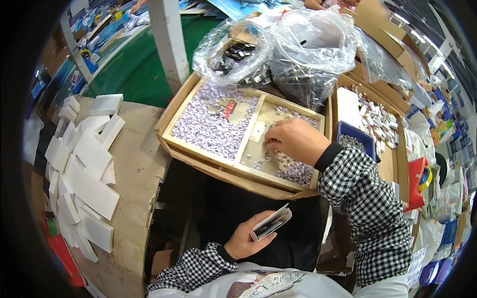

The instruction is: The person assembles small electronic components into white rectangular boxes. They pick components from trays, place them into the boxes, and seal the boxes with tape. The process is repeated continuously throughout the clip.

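Near my lap, my left hand grips a small white box, its open end showing something dark inside. My right hand reaches into the right compartment of a divided wooden tray, fingertips pinched together low over its bottom. Whatever those fingers hold is too small or hidden to make out. Tiny pale purple pieces fill most of the left compartment, with a small red item lying on them. In the right compartment, more of these pieces are heaped along the near edge and scattered around my hand.
White boxes lie piled on a cardboard-topped surface to the left. Beyond the tray stand clear plastic bags with dark parts. At right, a blue bin of small metal pieces sits in a carton beside white parts. A post rises behind.
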Tool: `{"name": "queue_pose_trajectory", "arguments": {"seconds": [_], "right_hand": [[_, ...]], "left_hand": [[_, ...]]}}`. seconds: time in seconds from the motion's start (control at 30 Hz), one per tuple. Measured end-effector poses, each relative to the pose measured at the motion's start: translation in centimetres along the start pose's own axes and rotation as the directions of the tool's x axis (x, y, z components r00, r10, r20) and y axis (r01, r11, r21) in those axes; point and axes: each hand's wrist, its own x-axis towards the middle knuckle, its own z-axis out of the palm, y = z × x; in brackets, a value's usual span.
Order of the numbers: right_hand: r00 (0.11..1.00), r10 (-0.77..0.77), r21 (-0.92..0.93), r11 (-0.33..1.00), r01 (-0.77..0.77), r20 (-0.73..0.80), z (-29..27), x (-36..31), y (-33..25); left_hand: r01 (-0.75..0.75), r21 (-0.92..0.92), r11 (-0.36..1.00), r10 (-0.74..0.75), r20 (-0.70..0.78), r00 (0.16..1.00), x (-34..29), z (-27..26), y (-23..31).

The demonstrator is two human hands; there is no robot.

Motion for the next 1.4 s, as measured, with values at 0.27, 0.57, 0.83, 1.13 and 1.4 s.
{"name": "queue_pose_trajectory", "arguments": {"seconds": [0.27, 0.57, 0.83, 1.13, 1.4], "right_hand": [[0.995, 0.029, 0.101, 0.995, -0.019, -0.095, -1.9, 1.8, 0.0], [0.965, -0.197, 0.032, 0.978, 0.206, -0.17, 1.0, 9.0, -0.5], [0.996, -0.078, -0.135, 0.988, 0.071, -0.048, 1.4, 10.1, -1.1], [0.972, -0.221, 0.365, 0.914, 0.177, 0.084, -4.6, -3.5, -7.7], [0.973, -0.226, 0.121, 0.968, 0.219, 0.041, -2.3, -9.4, -9.3]], "left_hand": [[-0.041, -0.014, 0.999, 0.041, -0.029, 0.999, 0.6, -1.3, -0.7], [-0.086, 0.063, 0.994, 0.088, -0.031, 0.996, 0.6, -1.9, -0.2], [-0.126, 0.015, 0.992, 0.127, -0.16, 0.979, -0.3, -2.8, -0.4], [-0.006, -0.084, 0.996, -0.004, -0.117, 0.993, 0.0, -2.6, -0.2], [0.037, -0.077, 0.996, -0.041, -0.055, 0.998, 0.6, 1.0, 0.8]]}}
